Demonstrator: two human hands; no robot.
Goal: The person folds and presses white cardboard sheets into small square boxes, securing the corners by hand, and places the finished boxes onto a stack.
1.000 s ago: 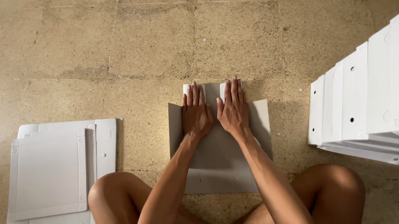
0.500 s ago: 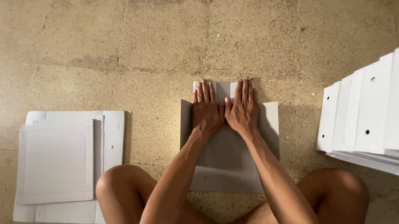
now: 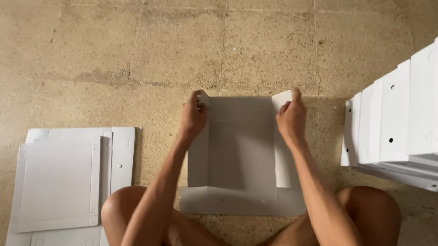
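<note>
A flat white cardboard box blank (image 3: 240,153) lies on the stone floor in front of my crossed legs. Its left and right side flaps are folded up. My left hand (image 3: 194,116) grips the far left corner flap of the blank. My right hand (image 3: 292,117) pinches the far right corner flap, which stands up from the sheet. Both hands are spread apart at the far edge of the blank.
A stack of flat white box blanks (image 3: 66,182) lies on the floor at my left. A pile of folded white boxes (image 3: 423,119) stands at the right, close to my right knee (image 3: 368,211). The floor (image 3: 130,36) is beige stone tile.
My hands were pressed flat together on the middle of the folded blank. Now they have moved apart to the far corners and the side flaps are raised.
</note>
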